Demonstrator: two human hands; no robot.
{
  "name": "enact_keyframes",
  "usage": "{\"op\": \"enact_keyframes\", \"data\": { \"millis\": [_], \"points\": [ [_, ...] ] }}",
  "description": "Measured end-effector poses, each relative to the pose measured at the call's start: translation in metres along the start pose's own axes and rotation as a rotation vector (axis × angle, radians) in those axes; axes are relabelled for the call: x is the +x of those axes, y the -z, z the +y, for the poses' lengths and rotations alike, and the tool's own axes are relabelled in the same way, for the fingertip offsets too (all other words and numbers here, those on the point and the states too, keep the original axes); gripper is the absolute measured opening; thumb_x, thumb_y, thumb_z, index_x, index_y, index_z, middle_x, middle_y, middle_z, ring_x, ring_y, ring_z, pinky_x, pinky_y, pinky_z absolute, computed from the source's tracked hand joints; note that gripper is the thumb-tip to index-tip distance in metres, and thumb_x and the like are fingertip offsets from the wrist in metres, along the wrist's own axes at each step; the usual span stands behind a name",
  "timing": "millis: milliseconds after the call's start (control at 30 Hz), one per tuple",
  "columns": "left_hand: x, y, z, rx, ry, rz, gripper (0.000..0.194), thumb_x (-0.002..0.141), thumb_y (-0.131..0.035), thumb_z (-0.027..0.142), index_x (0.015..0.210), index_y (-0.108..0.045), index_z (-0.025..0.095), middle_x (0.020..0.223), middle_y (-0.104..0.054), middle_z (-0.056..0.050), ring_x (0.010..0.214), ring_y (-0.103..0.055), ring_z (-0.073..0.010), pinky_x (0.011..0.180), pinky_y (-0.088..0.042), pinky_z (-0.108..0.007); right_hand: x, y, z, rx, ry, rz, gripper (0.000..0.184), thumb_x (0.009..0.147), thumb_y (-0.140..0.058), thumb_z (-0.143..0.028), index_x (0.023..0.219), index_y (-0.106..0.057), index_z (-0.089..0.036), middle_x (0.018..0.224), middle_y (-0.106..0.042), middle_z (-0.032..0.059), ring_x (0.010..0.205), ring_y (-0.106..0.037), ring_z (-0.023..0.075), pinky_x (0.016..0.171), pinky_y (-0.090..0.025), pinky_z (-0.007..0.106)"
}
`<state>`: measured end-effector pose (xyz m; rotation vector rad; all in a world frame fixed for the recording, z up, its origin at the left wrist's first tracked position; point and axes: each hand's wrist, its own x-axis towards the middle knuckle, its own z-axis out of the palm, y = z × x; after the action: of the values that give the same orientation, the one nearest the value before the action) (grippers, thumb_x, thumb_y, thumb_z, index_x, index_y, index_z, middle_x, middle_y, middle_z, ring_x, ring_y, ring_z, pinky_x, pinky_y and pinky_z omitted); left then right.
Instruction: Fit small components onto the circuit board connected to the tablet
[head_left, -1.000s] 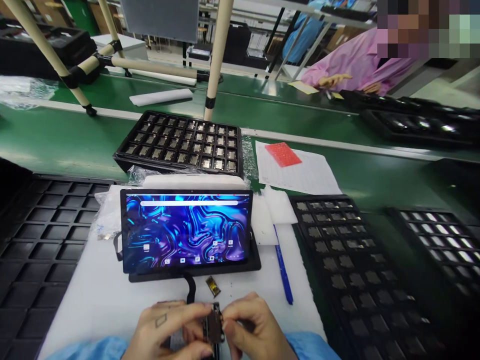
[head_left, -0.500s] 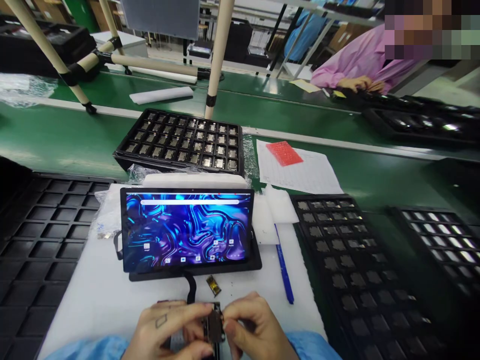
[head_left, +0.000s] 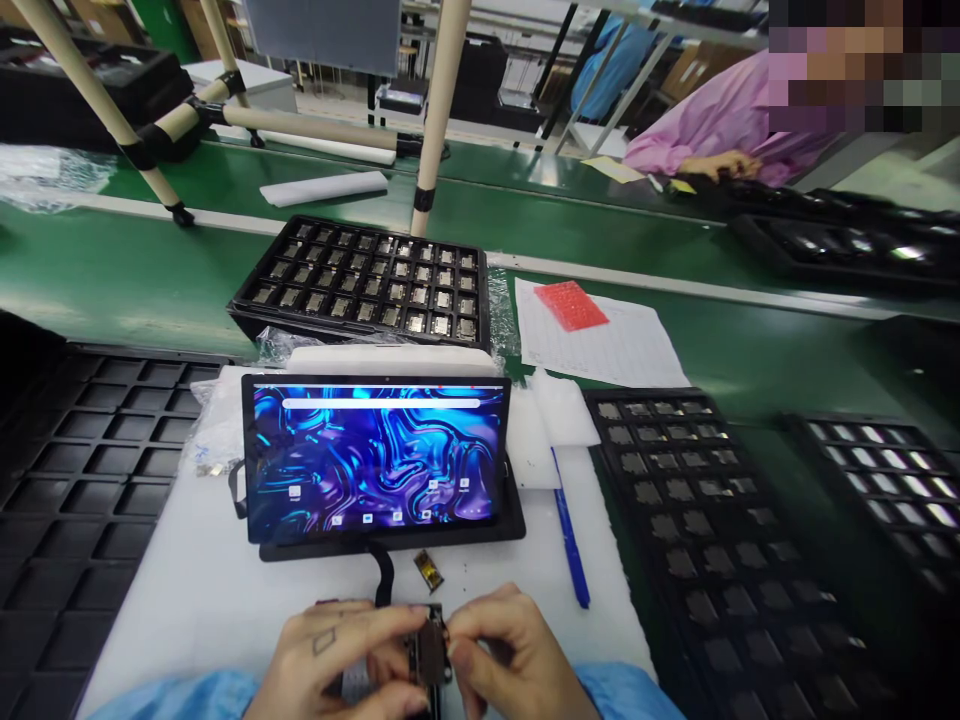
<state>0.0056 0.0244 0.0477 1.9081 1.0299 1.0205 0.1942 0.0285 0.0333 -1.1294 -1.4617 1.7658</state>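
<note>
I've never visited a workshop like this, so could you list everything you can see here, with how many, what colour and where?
Tablet: one, black, blue-purple screen, propped at centre
Small part: one, dark, between the hands
Loose piece: one, yellow and dark, below tablet
Pen: one, blue, right of tablet
Foam mat: one, white, under tablet
Left tray: one, black, left of mat
Filled trays: three, black, one behind tablet, two at right
Red sheet: one, on white paper
Roll: one, white, far side
Bench: green, running across
Pink sleeve: a co-worker's, upper right
Background clutter: too blurred to count
Left hand, right hand: one each, blue cuffs, bottom centre
</note>
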Motion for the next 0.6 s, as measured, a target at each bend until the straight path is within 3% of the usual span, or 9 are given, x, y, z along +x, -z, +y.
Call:
{"op": "enact_keyframes", "data": {
  "millis": [400,600],
  "points": [
    [-0.0041,-0.0021,-0.0043,0.005,0.017,0.004,0.027,0.090,-0.058,0.037,0.115,-0.055,0.026,0.062,-0.068,0.008,0.053,-0.065,-0.0076,0.066,-0.050,-0.011,-0.0006,0.0002,-0.0012,0.008,-0.030,0.004,0.055,0.082,-0.047,-0.066,0.052,-0.051,-0.019,0.039,-0.045,-0.0031,0.035,-0.043,0.0091,0.043,-0.042,0.018],
    [-0.0018,-0.0009,-0.0011,-0.005,0.028,0.002,0.024,0.093,-0.051,0.038,0.113,-0.055,0.026,0.061,-0.067,0.008,0.051,-0.064,-0.0079,0.062,-0.049,-0.010,-0.0002,0.0006,0.0024,0.047,-0.023,-0.006,0.054,0.082,-0.049,-0.064,0.052,-0.052,-0.018,0.040,-0.046,-0.0027,0.036,-0.043,0.0086,0.042,-0.039,0.018]
  ]
}}
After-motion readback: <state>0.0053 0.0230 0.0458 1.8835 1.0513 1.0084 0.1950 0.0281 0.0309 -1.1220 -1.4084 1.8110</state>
